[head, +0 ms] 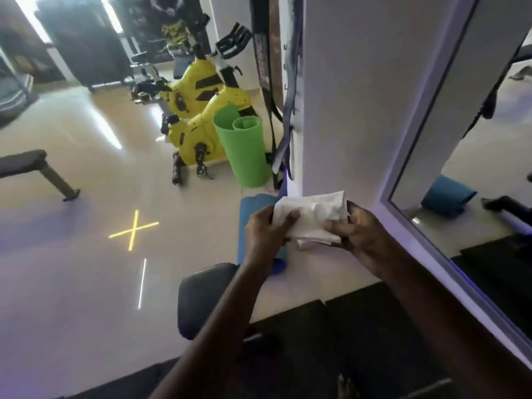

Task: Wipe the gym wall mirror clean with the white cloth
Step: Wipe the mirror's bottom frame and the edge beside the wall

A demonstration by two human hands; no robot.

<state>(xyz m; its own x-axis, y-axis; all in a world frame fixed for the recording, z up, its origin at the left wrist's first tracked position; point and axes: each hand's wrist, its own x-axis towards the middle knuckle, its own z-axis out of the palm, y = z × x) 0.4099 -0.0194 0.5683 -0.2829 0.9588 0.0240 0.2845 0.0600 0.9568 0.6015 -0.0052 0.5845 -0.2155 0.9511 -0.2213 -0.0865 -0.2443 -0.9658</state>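
Both hands, the left hand (263, 228) and the right hand (361, 234), held the folded white cloth (312, 218) near the wall. The mirror (472, 133) on the right looked untouched, so wiping probably had not begun.

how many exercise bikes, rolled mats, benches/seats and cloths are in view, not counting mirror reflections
yellow exercise bikes: 2
rolled mats: 2, a green mat and a blue mat
black padded benches or seats: 2
white cloth: 1, gripped by the left hand and right hand
total: 7
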